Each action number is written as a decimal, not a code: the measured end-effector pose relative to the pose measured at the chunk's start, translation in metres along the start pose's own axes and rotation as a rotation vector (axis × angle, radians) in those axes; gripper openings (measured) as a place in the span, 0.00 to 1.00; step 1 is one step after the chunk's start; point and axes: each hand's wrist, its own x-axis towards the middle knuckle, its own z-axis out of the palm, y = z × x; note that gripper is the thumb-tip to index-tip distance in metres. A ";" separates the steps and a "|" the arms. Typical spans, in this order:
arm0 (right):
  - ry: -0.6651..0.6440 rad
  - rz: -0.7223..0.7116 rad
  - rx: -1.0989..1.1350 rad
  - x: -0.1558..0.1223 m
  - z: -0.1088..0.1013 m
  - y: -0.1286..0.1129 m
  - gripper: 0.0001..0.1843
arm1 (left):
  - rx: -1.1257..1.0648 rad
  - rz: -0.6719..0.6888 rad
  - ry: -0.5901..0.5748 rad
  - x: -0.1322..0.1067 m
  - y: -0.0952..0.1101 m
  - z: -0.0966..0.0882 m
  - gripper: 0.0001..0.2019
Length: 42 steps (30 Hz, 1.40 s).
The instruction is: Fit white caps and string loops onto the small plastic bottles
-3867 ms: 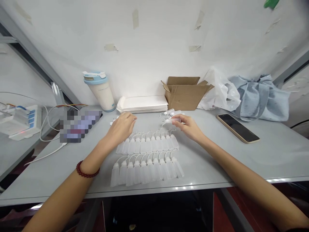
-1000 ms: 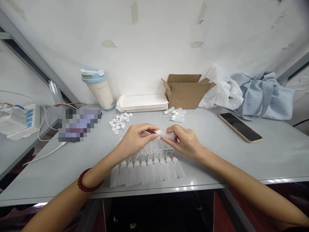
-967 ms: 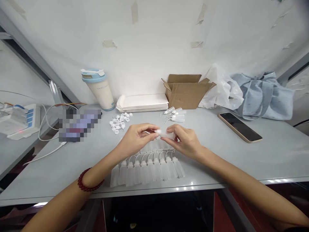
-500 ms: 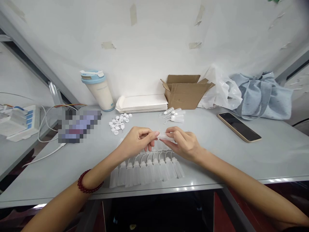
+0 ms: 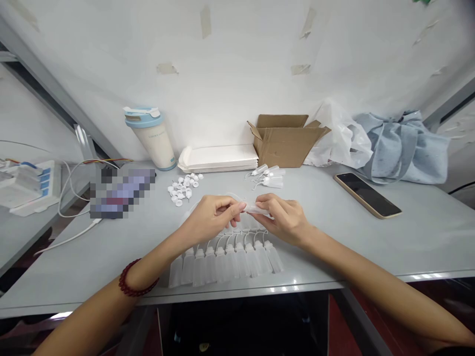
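Between my hands lies a small translucent plastic bottle [image 5: 257, 208], held roughly level above the table. My left hand [image 5: 218, 212] pinches its neck end; whether a cap sits in those fingers is hidden. My right hand [image 5: 284, 217] grips the bottle's body from the right. A thin white strap arcs up near the left fingertips. Below my hands, several similar bottles [image 5: 220, 264] with white caps and looped straps lie side by side in a row, with another row partly hidden behind. Loose white caps [image 5: 181, 188] are heaped to the left, and a few more bottles [image 5: 273, 181] lie behind my right hand.
Along the wall stand a tumbler [image 5: 154, 141], a stack of white trays [image 5: 220, 157], an opened cardboard box [image 5: 284, 146], a white plastic bag [image 5: 339, 138] and a blue cloth bag [image 5: 404, 143]. A phone [image 5: 367, 194] lies at right. A cable [image 5: 70, 240] crosses the table's left side.
Both hands stay almost in place, with the bottle still between them. The thin strap by the left fingertips now shows more clearly as an arc.
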 end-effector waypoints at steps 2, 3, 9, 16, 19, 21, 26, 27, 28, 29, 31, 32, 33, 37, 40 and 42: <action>-0.001 -0.016 0.006 0.000 0.000 0.000 0.07 | -0.006 -0.007 -0.022 0.000 0.001 0.000 0.17; -0.002 -0.020 0.016 0.000 0.000 0.000 0.07 | -0.003 0.001 -0.023 0.000 0.001 0.000 0.16; -0.024 0.044 0.106 -0.004 0.002 0.000 0.08 | 0.050 0.155 -0.001 -0.001 -0.002 0.000 0.08; -0.026 0.090 0.203 -0.003 0.000 -0.002 0.06 | 0.020 0.055 0.018 -0.001 0.001 -0.001 0.12; -0.044 0.034 0.156 -0.001 -0.001 -0.003 0.06 | 0.005 0.004 -0.037 -0.001 0.001 -0.001 0.18; -0.078 0.025 0.147 0.000 -0.002 -0.005 0.07 | -0.009 0.010 -0.054 -0.001 0.001 -0.001 0.20; -0.123 0.149 0.313 0.000 -0.004 -0.008 0.09 | 0.024 0.118 -0.007 -0.003 -0.001 0.002 0.16; -0.137 0.214 0.392 0.000 -0.005 -0.008 0.09 | 0.041 0.151 0.011 -0.003 -0.001 0.003 0.14; -0.159 0.296 0.482 0.001 -0.006 -0.009 0.09 | 0.061 0.181 0.028 -0.003 -0.001 0.003 0.13; -0.193 0.394 0.580 0.003 -0.007 -0.009 0.09 | 0.082 0.209 0.044 -0.004 -0.002 0.004 0.12; -0.265 0.600 0.804 0.007 -0.010 -0.008 0.10 | 0.138 0.257 0.072 -0.004 -0.003 0.005 0.12; -0.298 0.693 0.931 0.009 -0.011 -0.008 0.10 | 0.175 0.283 0.087 -0.004 -0.004 0.006 0.12; -0.323 0.773 1.060 0.011 -0.011 -0.007 0.11 | 0.215 0.317 0.107 -0.005 -0.005 0.007 0.12; -0.385 0.980 1.441 0.013 -0.010 -0.003 0.14 | 0.351 0.463 0.204 -0.005 -0.010 0.011 0.11; -0.431 1.074 1.543 0.012 -0.007 0.001 0.15 | 0.413 0.505 0.223 -0.004 -0.014 0.014 0.10; -0.454 1.110 1.555 0.011 -0.006 0.003 0.15 | 0.426 0.506 0.197 -0.002 -0.016 0.013 0.10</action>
